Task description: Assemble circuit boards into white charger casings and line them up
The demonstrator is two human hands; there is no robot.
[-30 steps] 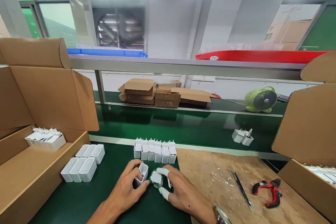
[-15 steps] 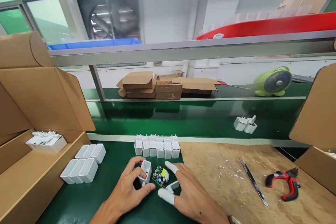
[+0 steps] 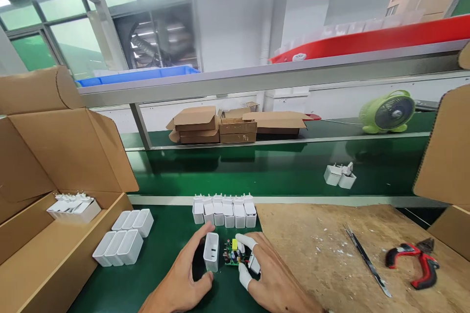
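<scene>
Left hand [image 3: 183, 276]: spread, fingers apart around an open white case [image 3: 211, 257] on the desk [image 3: 167, 230], dark slots visible inside; contact cannot be confirmed. Right hand [image 3: 273, 274]: covered fingertips closed on the edges of a circuit board [image 3: 230, 255], just beside that case. From where I stand, the left carton [image 3: 84, 257] contains white plugs [image 3: 75, 209]; six open cases [image 3: 123, 243] sit beside it.

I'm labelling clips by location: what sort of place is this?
Probably an electronics assembly workshop: a green circuit board, an open white rectangular plastic casing and red-and-black-handled metal pliers suggest it.
</scene>
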